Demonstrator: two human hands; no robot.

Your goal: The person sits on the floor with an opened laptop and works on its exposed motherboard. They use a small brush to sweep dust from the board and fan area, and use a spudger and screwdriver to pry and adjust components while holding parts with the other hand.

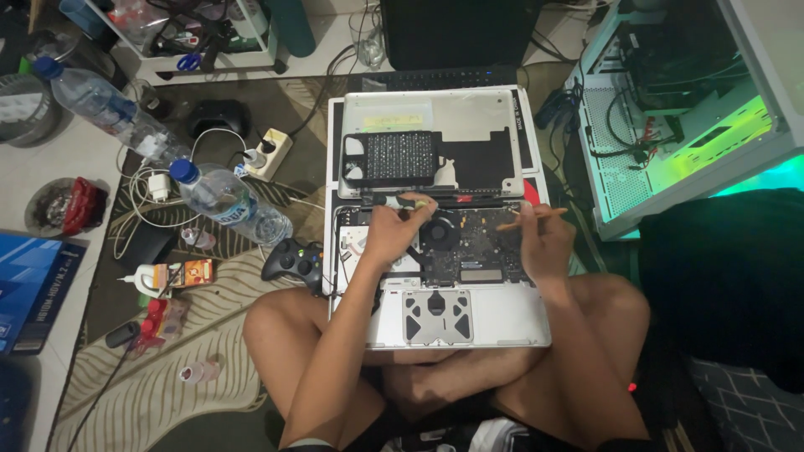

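An opened silver laptop (502, 322) rests on my crossed legs with its circuit board and round black fan (441, 235) exposed. My left hand (390, 234) is over the board's left part, fingers closed on a small tool with a pale yellowish tip (417, 202) near the hinge edge. My right hand (543, 244) hovers over the board's right side and pinches a thin orange-brown stick (529, 219) that points left. The laptop's removed bottom cover (469, 110) lies beyond, with a black perforated part (390, 156) on it.
Left of the laptop lie a black game controller (294, 260), two water bottles (233, 203), a white power strip (268, 154) with cables, and a glue tube (172, 275). An open white computer case (670, 125) glowing green stands at right. A blue box (33, 289) lies far left.
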